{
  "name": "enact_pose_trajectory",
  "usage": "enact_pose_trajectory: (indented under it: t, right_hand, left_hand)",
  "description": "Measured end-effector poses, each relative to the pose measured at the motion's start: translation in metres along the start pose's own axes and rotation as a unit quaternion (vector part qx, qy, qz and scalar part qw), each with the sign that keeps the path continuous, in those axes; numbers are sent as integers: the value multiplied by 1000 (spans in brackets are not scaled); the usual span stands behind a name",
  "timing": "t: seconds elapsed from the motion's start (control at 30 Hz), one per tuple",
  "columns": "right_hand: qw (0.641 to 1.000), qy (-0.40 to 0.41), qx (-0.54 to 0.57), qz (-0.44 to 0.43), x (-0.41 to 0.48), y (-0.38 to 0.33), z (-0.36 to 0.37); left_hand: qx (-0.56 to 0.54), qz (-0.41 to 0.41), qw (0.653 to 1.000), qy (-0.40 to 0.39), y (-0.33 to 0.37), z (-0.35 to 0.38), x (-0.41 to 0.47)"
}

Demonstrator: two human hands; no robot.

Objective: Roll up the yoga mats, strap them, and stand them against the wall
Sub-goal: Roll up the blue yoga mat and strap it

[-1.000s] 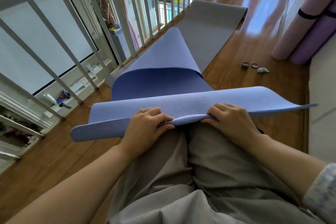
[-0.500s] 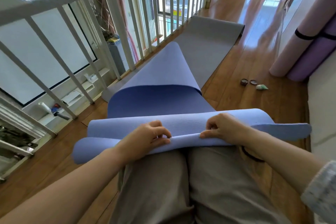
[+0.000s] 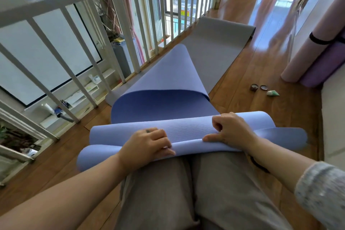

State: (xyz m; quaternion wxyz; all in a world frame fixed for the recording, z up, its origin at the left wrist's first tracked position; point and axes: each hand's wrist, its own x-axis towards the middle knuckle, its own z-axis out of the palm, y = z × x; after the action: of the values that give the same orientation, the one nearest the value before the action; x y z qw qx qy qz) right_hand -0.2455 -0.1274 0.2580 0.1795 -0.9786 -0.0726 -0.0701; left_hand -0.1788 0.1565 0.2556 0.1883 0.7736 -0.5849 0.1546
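A blue yoga mat (image 3: 164, 78) runs away from me over the wooden floor, its far part folded back in a loop. Its near end is curled into a loose first roll across my knees. My left hand (image 3: 147, 144) grips the near edge of that roll with curled fingers. My right hand (image 3: 227, 130) sits on top of the roll, fingers curled and thumb pinching the edge. A grey mat (image 3: 216, 43) lies flat beyond the blue one. Against the right wall lean a rolled pink mat (image 3: 306, 46) with a black strap (image 3: 319, 40) and a rolled purple mat (image 3: 324, 67).
A white railing (image 3: 104, 30) runs along the left, with an open drop behind it. Two small round lids (image 3: 258, 87) and a small green tube (image 3: 273, 93) lie on the floor at right. A black band (image 3: 258, 164) lies beside my right knee. A pale cushion (image 3: 334, 114) lines the right edge.
Both hands have curled the mat's near edge over and pushed it forward, so the flat end has become a loose roll. My view has tilted up.
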Motion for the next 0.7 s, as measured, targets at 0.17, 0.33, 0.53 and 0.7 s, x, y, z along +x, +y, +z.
enact_pose_trajectory:
  t: [0.17, 0.33, 0.53, 0.7]
  right_hand:
    - [993, 73, -14, -92, -7, -1, 12]
    - [977, 118, -61, -166, -24, -7, 16]
    - [989, 84, -50, -114, -46, -5, 10]
    - [986, 130, -92, -39, -45, -11, 13]
  left_hand:
    - [80, -19, 992, -98, 6, -6, -8]
    - [109, -76, 985, -106, 18, -5, -15]
    - [129, -130, 978, -101, 26, -2, -16]
    - [109, -205, 968, -90, 25, 0, -8]
